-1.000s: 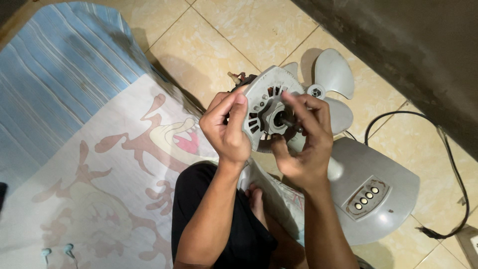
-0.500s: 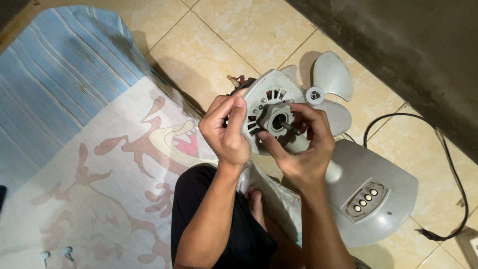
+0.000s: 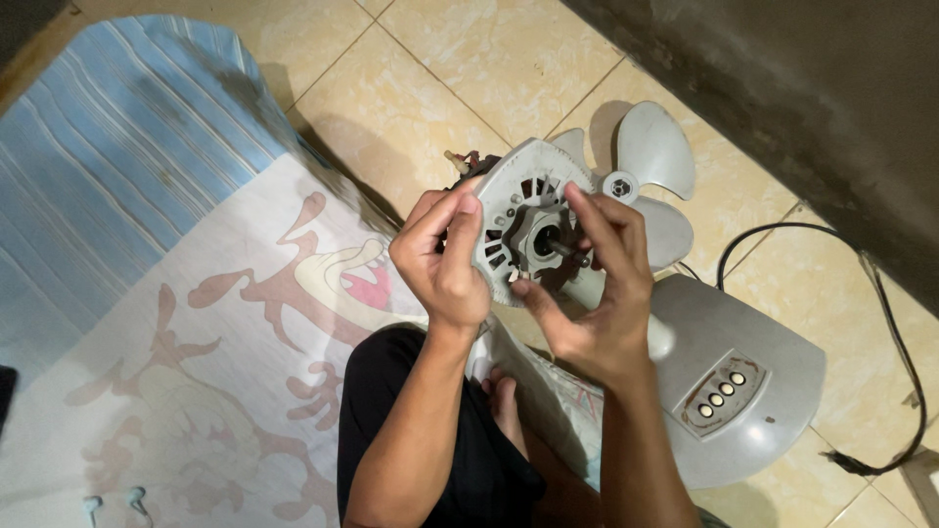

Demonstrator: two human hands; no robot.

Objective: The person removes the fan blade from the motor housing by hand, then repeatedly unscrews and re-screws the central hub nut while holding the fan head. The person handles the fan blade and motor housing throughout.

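A grey fan motor housing [image 3: 518,191] with a round toothed front plate and a dark shaft [image 3: 565,249] is held up over the floor. My left hand [image 3: 442,259] grips its left rim, thumb on the front. My right hand [image 3: 592,293] cups the right side, thumb and fingers pinched around the grey collar and shaft at the centre. Wires poke out behind the housing at the top left.
A grey fan blade [image 3: 646,171] lies on the tiled floor [image 3: 421,88] behind the housing. The grey fan base [image 3: 743,381] with several buttons sits at the right, its black cord [image 3: 895,342] looping along a dark wall [image 3: 802,88]. A patterned mat [image 3: 176,323] covers the left.
My right-hand fingers have shifted around the centre collar, first dropping to grip from below, then rising over the shaft again. The left hand and housing stayed nearly still.
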